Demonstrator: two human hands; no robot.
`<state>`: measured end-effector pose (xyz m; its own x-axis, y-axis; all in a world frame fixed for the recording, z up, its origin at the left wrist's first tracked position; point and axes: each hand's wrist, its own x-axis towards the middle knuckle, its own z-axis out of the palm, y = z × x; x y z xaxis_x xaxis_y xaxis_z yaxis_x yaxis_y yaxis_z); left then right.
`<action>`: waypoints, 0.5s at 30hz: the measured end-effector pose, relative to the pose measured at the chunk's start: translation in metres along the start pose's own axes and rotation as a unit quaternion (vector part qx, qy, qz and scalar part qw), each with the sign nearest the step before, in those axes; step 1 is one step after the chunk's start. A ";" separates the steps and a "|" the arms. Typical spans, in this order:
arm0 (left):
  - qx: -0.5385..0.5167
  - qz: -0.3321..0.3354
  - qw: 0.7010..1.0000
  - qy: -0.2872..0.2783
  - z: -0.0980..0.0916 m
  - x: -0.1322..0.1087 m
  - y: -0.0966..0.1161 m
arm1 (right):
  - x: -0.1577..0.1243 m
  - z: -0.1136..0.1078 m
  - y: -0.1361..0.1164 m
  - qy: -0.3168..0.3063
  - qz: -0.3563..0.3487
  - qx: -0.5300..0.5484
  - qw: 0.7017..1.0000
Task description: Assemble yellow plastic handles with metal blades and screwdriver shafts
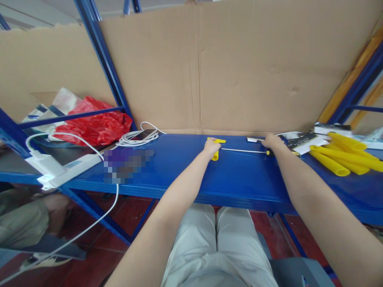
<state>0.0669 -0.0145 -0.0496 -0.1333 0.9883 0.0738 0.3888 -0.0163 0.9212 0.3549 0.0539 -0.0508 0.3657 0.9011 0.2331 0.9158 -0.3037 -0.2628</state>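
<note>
My left hand (pixel 212 147) is closed around a yellow tube (pixel 215 155), whose open end points towards me; another yellow part shows above the fingers. A thin metal rod (pixel 243 150) lies on the blue shelf top (pixel 236 175), running from beside my left hand to a yellow collar (pixel 267 153) near my right wrist. My right hand (pixel 273 142) is farther right, its fingers curled down beside a small black-and-white item (pixel 253 140). What these fingers hold, if anything, is hidden. Past the right wrist lies a black-and-white card (pixel 303 142).
Several yellow tubes (pixel 344 155) are piled at the right. On the left are a white power strip (pixel 79 165), a coiled white cable (pixel 139 137), a blurred-out object (pixel 128 163) and a red plastic bag (pixel 95 121). A cardboard sheet (pixel 239 67) stands behind. Another person's leg (pixel 56 207) shows at lower left.
</note>
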 end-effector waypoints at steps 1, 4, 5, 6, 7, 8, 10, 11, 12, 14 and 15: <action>0.001 0.003 1.000 -0.001 0.000 0.000 -0.001 | -0.004 -0.002 -0.001 -0.012 0.018 -0.014 1.000; 0.022 0.014 1.000 0.007 -0.003 0.001 -0.002 | -0.013 -0.009 -0.004 -0.031 0.047 -0.021 0.998; 0.040 0.018 0.999 0.017 -0.004 0.000 -0.002 | -0.015 -0.011 -0.004 -0.030 0.055 -0.016 0.998; 0.061 0.020 0.998 0.029 -0.005 0.000 -0.002 | -0.016 -0.012 -0.005 -0.026 0.061 -0.011 0.998; 0.080 0.018 0.996 0.041 -0.007 -0.001 -0.002 | -0.018 -0.013 -0.005 -0.018 0.065 -0.005 0.998; 0.096 0.014 0.994 0.051 -0.008 -0.002 -0.002 | -0.019 -0.014 -0.005 -0.007 0.066 0.001 0.998; 0.116 0.007 0.991 0.060 -0.009 -0.004 -0.002 | -0.020 -0.016 -0.006 0.017 0.065 0.011 0.998; 0.121 0.005 0.991 0.058 -0.010 -0.004 -0.001 | -0.020 -0.017 -0.007 0.028 0.063 0.016 0.998; 0.125 0.006 0.991 0.053 -0.010 -0.005 -0.001 | -0.020 -0.018 -0.008 0.037 0.060 0.022 0.997; 0.124 0.011 0.991 0.046 -0.010 -0.005 0.000 | -0.019 -0.021 -0.011 0.048 0.051 0.038 0.997; 0.119 0.011 0.992 0.044 -0.010 -0.005 0.000 | -0.019 -0.023 -0.013 0.051 0.044 0.047 0.997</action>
<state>0.0580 -0.0206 -0.0459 -0.1978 0.9707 0.1368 0.5955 0.0082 0.8033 0.3397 0.0342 -0.0304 0.4637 0.8342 0.2985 0.8616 -0.3461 -0.3712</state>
